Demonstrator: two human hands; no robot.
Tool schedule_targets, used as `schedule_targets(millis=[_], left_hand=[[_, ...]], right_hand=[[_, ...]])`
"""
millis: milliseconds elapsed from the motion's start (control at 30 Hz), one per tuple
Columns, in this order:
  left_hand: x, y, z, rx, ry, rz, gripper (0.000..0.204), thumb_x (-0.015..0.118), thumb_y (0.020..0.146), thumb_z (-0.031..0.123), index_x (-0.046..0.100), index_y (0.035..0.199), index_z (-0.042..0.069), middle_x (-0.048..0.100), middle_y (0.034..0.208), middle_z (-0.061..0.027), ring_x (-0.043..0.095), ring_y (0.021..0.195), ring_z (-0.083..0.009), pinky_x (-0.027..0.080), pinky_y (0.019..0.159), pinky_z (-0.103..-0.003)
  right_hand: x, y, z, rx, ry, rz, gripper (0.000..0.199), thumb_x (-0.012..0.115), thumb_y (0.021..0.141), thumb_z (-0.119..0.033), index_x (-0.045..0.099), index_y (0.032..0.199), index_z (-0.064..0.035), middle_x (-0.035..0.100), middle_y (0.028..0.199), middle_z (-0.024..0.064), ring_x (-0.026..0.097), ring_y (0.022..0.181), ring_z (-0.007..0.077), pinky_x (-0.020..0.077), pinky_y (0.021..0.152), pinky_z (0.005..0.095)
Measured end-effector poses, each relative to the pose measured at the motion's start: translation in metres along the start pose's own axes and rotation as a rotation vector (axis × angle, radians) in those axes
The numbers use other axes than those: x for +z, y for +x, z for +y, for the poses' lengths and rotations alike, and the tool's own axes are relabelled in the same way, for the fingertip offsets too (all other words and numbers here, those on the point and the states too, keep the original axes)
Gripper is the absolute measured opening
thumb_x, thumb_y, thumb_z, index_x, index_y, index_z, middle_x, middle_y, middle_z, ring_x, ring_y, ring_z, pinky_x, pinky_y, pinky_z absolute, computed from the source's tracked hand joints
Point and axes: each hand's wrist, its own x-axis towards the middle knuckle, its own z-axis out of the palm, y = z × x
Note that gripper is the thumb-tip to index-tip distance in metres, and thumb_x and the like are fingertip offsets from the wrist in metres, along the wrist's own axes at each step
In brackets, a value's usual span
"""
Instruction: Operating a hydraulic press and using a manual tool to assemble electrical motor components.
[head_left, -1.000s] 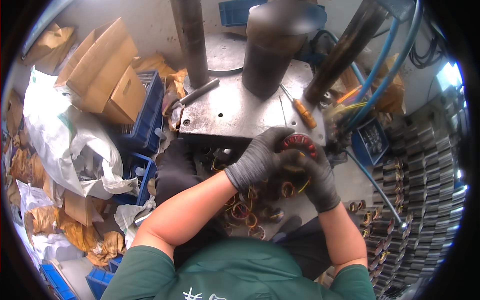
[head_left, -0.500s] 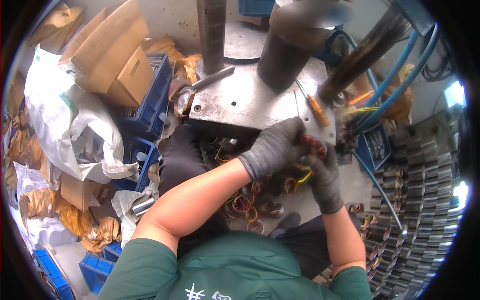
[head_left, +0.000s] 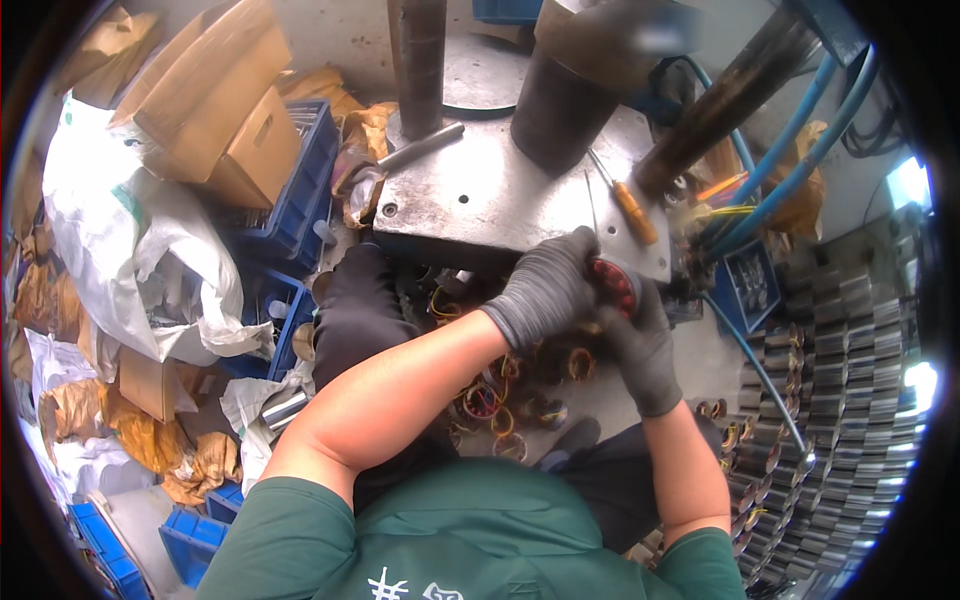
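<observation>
Both of my hands wear dark grey gloves. Between them, at the front edge of the metal press table (head_left: 450, 215), is a round motor stator (head_left: 613, 287) with red slots on its face. My left hand (head_left: 553, 285) is closed on its left side, the fingertips near the table edge. My right hand (head_left: 643, 350) grips it from the right and below. The gloves hide much of the stator's body. Just beyond my left fingers, a thin metal rod and an orange-handled screwdriver (head_left: 634, 212) lie on the plate.
Several wound stators (head_left: 482, 402) lie on the floor below the table. Stacked metal cores (head_left: 850, 400) line the right side. Press columns (head_left: 416, 70) and blue hoses (head_left: 810, 165) rise around the plate. Left are a cardboard box (head_left: 205, 110), a white sack (head_left: 100, 240) and blue crates (head_left: 300, 225).
My hands and the stator have shifted slightly left and up, and more of its red face shows. The yellow lead seen by my right hand is now out of sight.
</observation>
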Motion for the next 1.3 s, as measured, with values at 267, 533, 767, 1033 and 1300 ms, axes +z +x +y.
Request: schedule_targets(millis=[267,533,767,1033,1300], left_hand=[[0.008,-0.007,-0.002,0.021,-0.126,-0.025,0.061,0.08,0.082,0.023,0.056,0.132,-0.001,0.07,0.1,-0.0239,0.072,0.102,-0.0333,0.057,0.09,-0.041],[-0.02,-0.022,0.011,0.45,-0.026,-0.152,0.105,0.094,0.07,0.028,0.037,0.155,0.005,0.05,0.144,-0.0194,0.054,0.135,-0.0345,0.045,0.115,-0.043],[-0.003,-0.015,-0.003,0.444,-0.088,-0.092,0.104,0.097,0.066,0.023,0.041,0.153,0.006,0.056,0.14,-0.0172,0.059,0.13,-0.0298,0.048,0.113,-0.04],[-0.001,-0.017,0.003,0.422,-0.202,-0.055,0.094,0.097,0.066,0.014,0.05,0.146,0.005,0.06,0.135,-0.0124,0.062,0.123,-0.0212,0.052,0.109,-0.037],[0.002,-0.014,-0.002,0.586,-0.087,0.143,0.098,0.1,0.059,0.017,0.052,0.144,0.007,0.059,0.13,-0.0134,0.061,0.122,-0.028,0.052,0.107,-0.04]], right_hand=[[-0.015,0.003,0.004,0.055,0.169,0.036,0.057,0.069,0.087,-0.014,0.05,0.14,0.0005,0.065,0.123,0.0112,0.065,0.11,0.0175,0.055,0.099,0.0349],[-0.023,0.005,-0.014,0.184,0.492,0.066,0.064,0.062,0.079,-0.013,0.052,0.14,0.004,0.067,0.123,0.0146,0.068,0.109,0.022,0.0573,0.099,0.0373],[-0.023,0.002,-0.013,0.171,0.401,0.021,0.069,0.063,0.079,-0.012,0.049,0.144,0.0046,0.066,0.126,0.0137,0.066,0.113,0.0205,0.0541,0.103,0.0365],[-0.021,-0.004,-0.016,0.103,0.503,0.046,0.081,0.071,0.092,-0.036,0.036,0.155,0.0019,0.058,0.139,0.0154,0.058,0.127,0.0225,0.046,0.112,0.0396],[-0.022,-0.004,-0.005,0.018,0.551,0.025,0.087,0.066,0.096,-0.056,0.037,0.156,-0.0003,0.054,0.145,0.0144,0.056,0.132,0.0234,0.0427,0.115,0.0403]])
